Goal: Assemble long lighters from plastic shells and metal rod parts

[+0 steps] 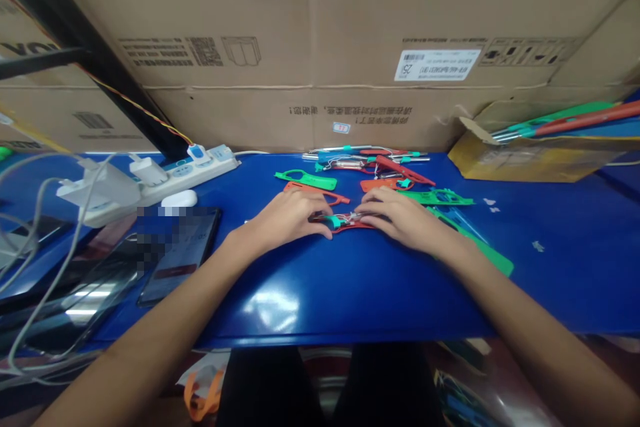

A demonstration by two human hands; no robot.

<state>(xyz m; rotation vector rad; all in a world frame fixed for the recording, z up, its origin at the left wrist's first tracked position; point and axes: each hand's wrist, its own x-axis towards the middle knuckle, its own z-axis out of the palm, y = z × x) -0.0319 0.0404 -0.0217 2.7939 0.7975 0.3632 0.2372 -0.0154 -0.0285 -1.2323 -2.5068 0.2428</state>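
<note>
On the blue table, a red stick lighter body (353, 222) lies open-faced, showing a teal trigger and small metal parts. My left hand (297, 215) grips its left part, the thumb along the near edge. At the other end my right hand (391, 215) holds it, thumb and fingers pressed around small parts I cannot make out. Just beyond my hands are an orange-red shell half (320, 191) and a green shell half (313, 179). More green shells (440, 197) lie beside my right hand, one partly under the forearm.
Several lighter parts with metal tubes (367, 155) lie against the large cardboard box (310, 47). A yellow carton (530, 157) of lighters stands back right. On the left are a power strip (170, 180) with chargers, a white case (179, 199), a phone (185, 257) and loose cables.
</note>
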